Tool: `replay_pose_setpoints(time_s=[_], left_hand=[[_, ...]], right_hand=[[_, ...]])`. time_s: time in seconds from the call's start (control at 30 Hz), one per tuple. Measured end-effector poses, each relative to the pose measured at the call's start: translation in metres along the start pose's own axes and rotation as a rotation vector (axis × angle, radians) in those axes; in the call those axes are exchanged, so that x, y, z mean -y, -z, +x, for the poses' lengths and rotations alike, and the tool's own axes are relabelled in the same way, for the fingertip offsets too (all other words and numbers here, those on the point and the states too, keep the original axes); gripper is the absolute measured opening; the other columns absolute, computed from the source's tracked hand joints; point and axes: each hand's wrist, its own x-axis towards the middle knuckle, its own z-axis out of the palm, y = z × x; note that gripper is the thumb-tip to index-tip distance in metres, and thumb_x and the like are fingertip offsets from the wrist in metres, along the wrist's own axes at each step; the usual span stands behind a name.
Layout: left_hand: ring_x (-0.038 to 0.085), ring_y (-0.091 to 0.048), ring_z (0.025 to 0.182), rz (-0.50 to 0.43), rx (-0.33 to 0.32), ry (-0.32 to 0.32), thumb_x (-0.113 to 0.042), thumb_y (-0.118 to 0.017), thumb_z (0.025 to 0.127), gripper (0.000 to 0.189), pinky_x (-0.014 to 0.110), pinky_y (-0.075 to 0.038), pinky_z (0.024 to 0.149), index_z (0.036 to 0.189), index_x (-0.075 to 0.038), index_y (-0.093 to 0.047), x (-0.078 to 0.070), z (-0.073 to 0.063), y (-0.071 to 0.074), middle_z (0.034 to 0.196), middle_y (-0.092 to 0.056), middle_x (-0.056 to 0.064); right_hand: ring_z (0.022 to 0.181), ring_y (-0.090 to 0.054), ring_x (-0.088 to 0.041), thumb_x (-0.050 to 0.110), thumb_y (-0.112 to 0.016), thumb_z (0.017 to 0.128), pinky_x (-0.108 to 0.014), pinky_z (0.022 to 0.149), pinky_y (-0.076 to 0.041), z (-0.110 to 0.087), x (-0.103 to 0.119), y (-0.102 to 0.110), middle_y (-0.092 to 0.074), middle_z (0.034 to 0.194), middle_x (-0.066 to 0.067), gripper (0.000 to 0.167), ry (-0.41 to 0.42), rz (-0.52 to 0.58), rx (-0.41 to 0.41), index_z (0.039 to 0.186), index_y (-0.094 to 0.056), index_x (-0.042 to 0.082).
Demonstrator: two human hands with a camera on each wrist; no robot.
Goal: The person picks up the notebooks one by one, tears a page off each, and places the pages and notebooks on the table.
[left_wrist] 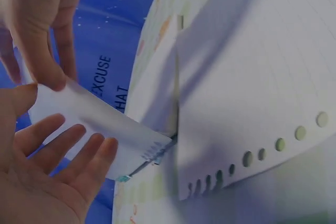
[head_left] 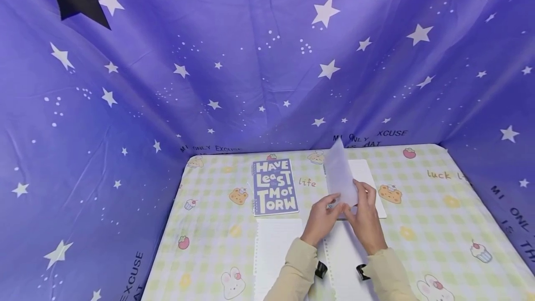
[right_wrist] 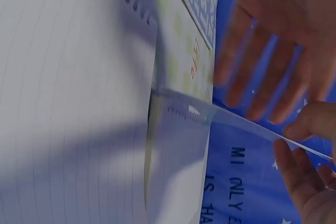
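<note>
A spiral notebook with white pages point(head_left: 365, 171) lies at the right, its translucent cover point(head_left: 339, 171) lifted nearly upright. My right hand point(head_left: 364, 215) pinches the cover's near edge; the right wrist view shows thumb and fingers of this hand point(right_wrist: 310, 161) on either side of the thin sheet. My left hand point(head_left: 322, 219) is beside the cover at its lower edge. In the left wrist view its fingers point(left_wrist: 97, 153) are spread loosely in front of the sheet, with the thumb by the edge.
Left of the open notebook lies a purple-covered notebook point(head_left: 276, 187) with white lettering. Loose punched lined sheets lie nearer me, one at left point(head_left: 277, 250) and another under my forearms point(head_left: 344, 254). A checked cloth point(head_left: 217, 245) covers the table; a starry blue curtain point(head_left: 251, 59) surrounds it.
</note>
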Motion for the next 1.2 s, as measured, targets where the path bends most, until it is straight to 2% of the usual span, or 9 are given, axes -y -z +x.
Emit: replay_pose_setpoints(time_s=[0.17, 0.33, 0.53, 0.8, 1.03, 1.2], left_hand=[[0.014, -0.058, 0.126, 0.208, 0.037, -0.029, -0.023, -0.066, 0.095, 0.039, 0.026, -0.045, 0.107, 0.133, -0.017, -0.064, 0.008, 0.002, -0.004, 0.135, -0.063, -0.002], [0.015, -0.055, 0.130, 0.330, 0.066, -0.086, -0.016, -0.069, 0.092, 0.041, 0.026, -0.041, 0.111, 0.132, -0.013, -0.064, 0.014, 0.003, -0.008, 0.137, -0.062, -0.001], [0.014, -0.052, 0.133, 0.395, 0.081, -0.075, -0.019, -0.070, 0.091, 0.041, 0.027, -0.039, 0.113, 0.132, -0.017, -0.065, 0.016, 0.004, -0.011, 0.141, -0.059, -0.003], [0.015, -0.049, 0.135, 0.490, 0.127, -0.103, -0.022, -0.068, 0.093, 0.041, 0.026, -0.037, 0.114, 0.134, -0.020, -0.063, 0.017, 0.004, -0.012, 0.145, -0.054, -0.004], [0.014, -0.049, 0.135, 0.534, 0.126, -0.127, -0.023, -0.069, 0.093, 0.038, 0.024, -0.037, 0.114, 0.130, -0.020, -0.066, 0.018, 0.004, -0.014, 0.144, -0.055, -0.003], [0.014, -0.048, 0.135, 0.566, 0.127, -0.148, -0.024, -0.068, 0.093, 0.035, 0.024, -0.037, 0.114, 0.128, -0.021, -0.068, 0.020, 0.004, -0.015, 0.144, -0.056, -0.003]], right_hand=[[0.107, -0.053, -0.047, -0.016, -0.070, 0.076, -0.059, 0.081, -0.050, 0.001, -0.009, 0.007, -0.031, 0.139, -0.030, 0.078, -0.014, -0.002, -0.026, 0.146, -0.036, -0.006], [0.115, -0.048, -0.047, -0.012, -0.073, 0.076, -0.061, 0.088, -0.047, 0.001, -0.017, 0.011, -0.034, 0.136, -0.032, 0.077, -0.023, -0.055, -0.028, 0.144, -0.038, -0.007], [0.116, -0.040, -0.047, -0.009, -0.078, 0.070, -0.058, 0.087, -0.044, -0.001, -0.027, 0.013, -0.037, 0.134, -0.033, 0.073, 0.019, -0.138, -0.035, 0.136, -0.045, -0.010], [0.111, -0.039, -0.051, -0.005, -0.080, 0.067, -0.059, 0.086, -0.041, -0.005, -0.037, 0.014, -0.038, 0.134, -0.037, 0.065, 0.043, -0.190, -0.047, 0.126, -0.054, -0.011], [0.120, -0.035, -0.054, -0.004, -0.083, 0.067, -0.064, 0.092, -0.040, -0.009, -0.043, 0.013, -0.034, 0.138, -0.040, 0.065, -0.031, -0.205, -0.020, 0.124, -0.054, -0.013], [0.124, -0.032, -0.054, 0.004, -0.084, 0.070, -0.066, 0.095, -0.040, -0.012, -0.050, 0.012, -0.031, 0.141, -0.038, 0.066, -0.081, -0.219, 0.023, 0.126, -0.053, -0.012]])
